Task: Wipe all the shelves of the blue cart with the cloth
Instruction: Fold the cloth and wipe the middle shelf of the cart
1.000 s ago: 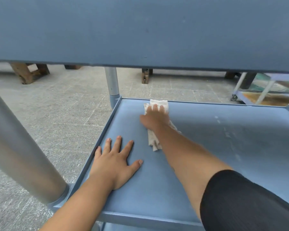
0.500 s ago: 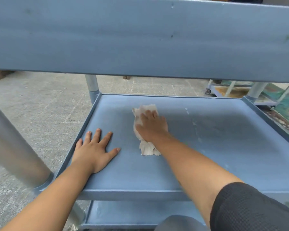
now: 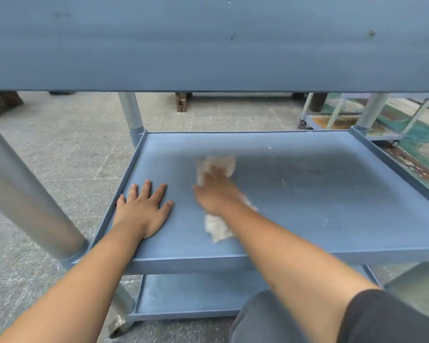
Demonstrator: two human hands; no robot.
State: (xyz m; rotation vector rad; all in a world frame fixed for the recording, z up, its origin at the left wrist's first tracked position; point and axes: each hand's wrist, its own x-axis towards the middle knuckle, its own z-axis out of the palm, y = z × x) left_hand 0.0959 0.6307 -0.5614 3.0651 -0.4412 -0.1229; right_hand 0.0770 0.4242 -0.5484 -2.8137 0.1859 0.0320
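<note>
My right hand (image 3: pixel 217 191) grip presses down on the cloth (image 3: pixel 217 225), blurred, on the middle shelf (image 3: pixel 332 206) of the blue cart (image 3: pixel 208 45). Left hand (image 3: pixel 144 209) just beside it lies flat, fingers spread, grasping nothing, little finger at the left rim. Right of the grip: bare shelf out to the raised right edge. Top shelf's edge hangs overhead; bottom shelf (image 3: pixel 183 293) below.
</note>
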